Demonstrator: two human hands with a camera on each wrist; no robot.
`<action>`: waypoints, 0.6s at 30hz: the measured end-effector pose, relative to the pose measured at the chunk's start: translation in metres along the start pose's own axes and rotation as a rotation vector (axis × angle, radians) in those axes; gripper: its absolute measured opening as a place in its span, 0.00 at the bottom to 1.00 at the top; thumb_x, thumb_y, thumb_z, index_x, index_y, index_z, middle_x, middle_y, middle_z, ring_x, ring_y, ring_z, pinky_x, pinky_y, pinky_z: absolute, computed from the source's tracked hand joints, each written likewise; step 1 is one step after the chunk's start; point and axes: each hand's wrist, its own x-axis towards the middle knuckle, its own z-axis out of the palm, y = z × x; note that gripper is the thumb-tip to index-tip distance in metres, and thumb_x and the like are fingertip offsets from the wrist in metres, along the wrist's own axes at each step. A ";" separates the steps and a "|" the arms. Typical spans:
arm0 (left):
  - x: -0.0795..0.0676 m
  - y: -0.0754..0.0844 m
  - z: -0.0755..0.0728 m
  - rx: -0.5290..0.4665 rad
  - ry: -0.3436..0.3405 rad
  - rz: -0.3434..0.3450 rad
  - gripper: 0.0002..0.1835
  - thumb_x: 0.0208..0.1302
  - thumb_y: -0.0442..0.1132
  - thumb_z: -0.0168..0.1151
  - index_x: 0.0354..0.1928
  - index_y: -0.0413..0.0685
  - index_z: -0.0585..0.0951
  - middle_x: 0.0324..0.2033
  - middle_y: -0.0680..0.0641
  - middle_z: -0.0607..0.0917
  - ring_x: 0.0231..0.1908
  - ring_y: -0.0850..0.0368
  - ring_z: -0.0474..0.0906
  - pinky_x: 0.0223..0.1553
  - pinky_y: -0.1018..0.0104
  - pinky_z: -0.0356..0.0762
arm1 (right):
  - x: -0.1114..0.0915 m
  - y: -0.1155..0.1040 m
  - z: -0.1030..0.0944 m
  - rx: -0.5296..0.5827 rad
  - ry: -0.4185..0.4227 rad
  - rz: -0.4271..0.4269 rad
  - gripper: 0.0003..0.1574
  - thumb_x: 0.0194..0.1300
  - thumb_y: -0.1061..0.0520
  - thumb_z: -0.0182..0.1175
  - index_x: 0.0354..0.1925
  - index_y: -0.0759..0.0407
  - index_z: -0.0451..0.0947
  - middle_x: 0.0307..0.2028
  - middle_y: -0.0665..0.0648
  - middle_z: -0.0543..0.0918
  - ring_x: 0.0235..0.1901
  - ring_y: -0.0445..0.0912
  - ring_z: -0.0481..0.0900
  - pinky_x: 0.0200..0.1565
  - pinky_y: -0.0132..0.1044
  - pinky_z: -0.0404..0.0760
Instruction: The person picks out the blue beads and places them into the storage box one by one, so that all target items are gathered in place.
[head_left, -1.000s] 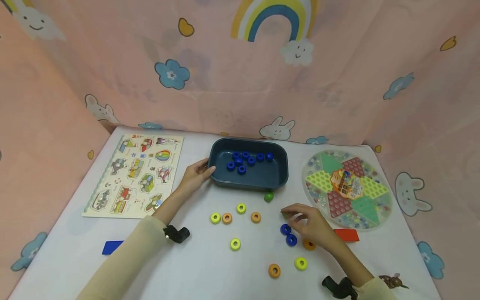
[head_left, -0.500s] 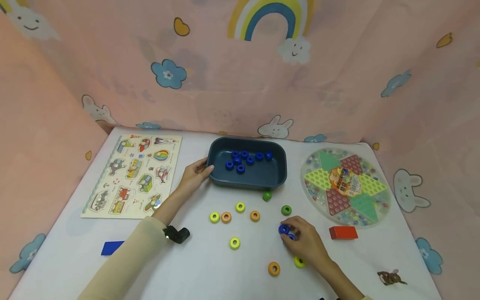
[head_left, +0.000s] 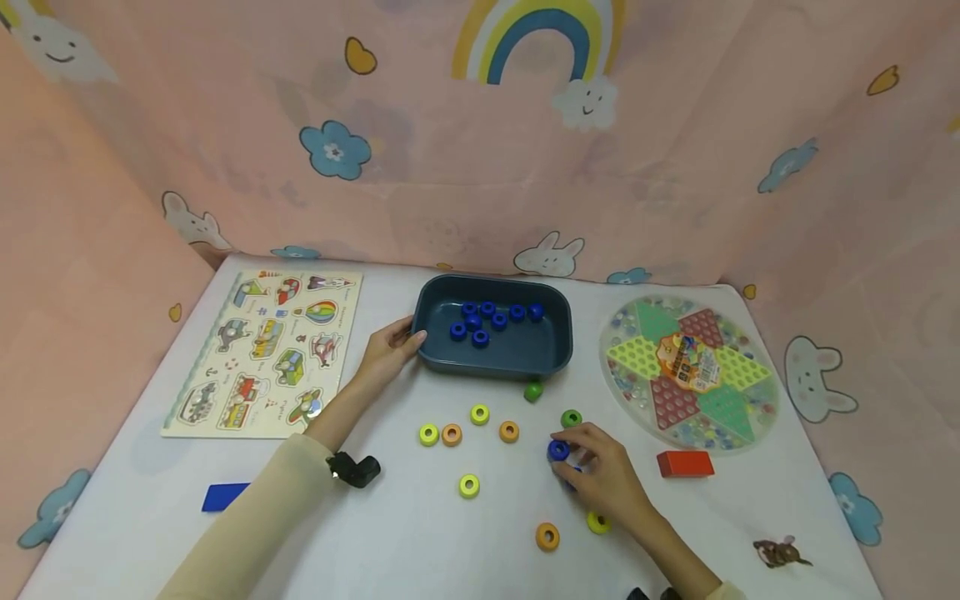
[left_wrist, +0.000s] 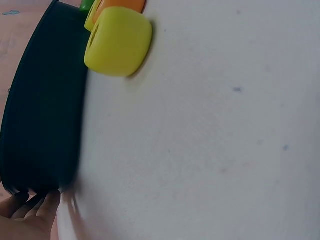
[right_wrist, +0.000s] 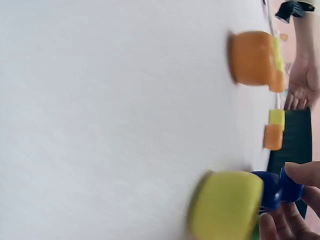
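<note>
My left hand [head_left: 390, 350] grips the left end of a dark blue-green tray [head_left: 495, 367], thumb at its near side; in the left wrist view its fingertips [left_wrist: 49, 202] touch the tray's end. Inside the tray lie several blue beads [head_left: 480, 338]. My right hand [head_left: 609, 482] pinches a blue ring-shaped bead [head_left: 558, 450] between thumb and fingers, low over the table. A second blue bead [right_wrist: 268, 190] sits right beside it, partly hidden by the hand. Just beyond the fingers rests a green ring bead [head_left: 571, 418].
Yellow beads [head_left: 469, 486] and orange beads [head_left: 547, 537] lie scattered in front of the tray, with a green bead [head_left: 533, 391] by its wall. A picture puzzle board [head_left: 262, 354] is left, a round game board [head_left: 690, 375] right. Red block [head_left: 686, 464] and blue block [head_left: 225, 497] flank the arms.
My right hand has left the green bead, moved down to the two blue beads and taken one, shifting it slightly left and away. The left hand stays on the tray.
</note>
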 end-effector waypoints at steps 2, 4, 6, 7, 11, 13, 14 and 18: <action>-0.002 0.004 0.000 -0.008 -0.006 -0.007 0.29 0.65 0.37 0.57 0.64 0.32 0.62 0.63 0.35 0.64 0.62 0.48 0.62 0.56 0.67 0.66 | 0.005 -0.003 -0.004 0.030 0.010 -0.041 0.23 0.46 0.64 0.72 0.44 0.54 0.82 0.40 0.44 0.78 0.36 0.43 0.75 0.35 0.36 0.80; -0.006 0.011 0.000 -0.003 -0.011 -0.011 0.29 0.65 0.36 0.56 0.64 0.31 0.61 0.63 0.34 0.64 0.62 0.47 0.61 0.57 0.66 0.65 | 0.013 -0.007 -0.007 0.059 0.016 -0.086 0.23 0.47 0.65 0.72 0.45 0.56 0.82 0.40 0.45 0.78 0.36 0.45 0.75 0.35 0.39 0.80; -0.008 0.015 0.000 -0.008 -0.014 -0.014 0.29 0.65 0.35 0.56 0.64 0.30 0.61 0.63 0.34 0.63 0.63 0.46 0.61 0.58 0.65 0.64 | 0.023 -0.012 -0.010 0.081 0.016 -0.129 0.22 0.48 0.65 0.71 0.45 0.58 0.81 0.40 0.46 0.78 0.36 0.45 0.76 0.35 0.41 0.80; -0.008 0.015 -0.001 -0.009 -0.015 -0.017 0.29 0.65 0.35 0.56 0.64 0.30 0.61 0.63 0.34 0.63 0.63 0.46 0.60 0.58 0.65 0.64 | 0.029 -0.014 -0.011 0.088 0.017 -0.150 0.22 0.48 0.65 0.71 0.45 0.58 0.81 0.40 0.46 0.78 0.37 0.45 0.75 0.36 0.42 0.80; 0.000 0.001 -0.002 -0.028 -0.008 -0.007 0.29 0.65 0.37 0.58 0.64 0.32 0.62 0.62 0.35 0.65 0.62 0.48 0.62 0.56 0.66 0.66 | 0.057 -0.023 -0.015 0.101 0.014 -0.242 0.21 0.51 0.63 0.70 0.46 0.60 0.80 0.41 0.48 0.79 0.38 0.43 0.76 0.35 0.43 0.80; 0.003 -0.005 -0.002 -0.029 -0.005 0.004 0.29 0.64 0.37 0.58 0.64 0.33 0.63 0.62 0.35 0.65 0.61 0.48 0.63 0.56 0.67 0.66 | 0.072 -0.029 -0.015 0.102 0.013 -0.284 0.21 0.51 0.63 0.70 0.45 0.60 0.80 0.41 0.49 0.79 0.37 0.43 0.76 0.34 0.42 0.80; 0.003 -0.006 -0.002 -0.026 -0.003 0.010 0.29 0.64 0.37 0.58 0.64 0.33 0.63 0.62 0.35 0.66 0.61 0.48 0.63 0.56 0.67 0.66 | 0.081 -0.031 -0.015 0.101 0.011 -0.304 0.21 0.51 0.62 0.70 0.45 0.61 0.80 0.41 0.49 0.79 0.37 0.44 0.76 0.34 0.42 0.80; 0.002 -0.006 -0.001 -0.011 0.006 0.026 0.29 0.64 0.37 0.58 0.63 0.32 0.64 0.61 0.35 0.67 0.61 0.48 0.64 0.55 0.68 0.67 | 0.117 -0.039 -0.012 0.068 0.021 -0.338 0.20 0.50 0.61 0.70 0.45 0.60 0.80 0.40 0.50 0.80 0.35 0.46 0.77 0.32 0.38 0.80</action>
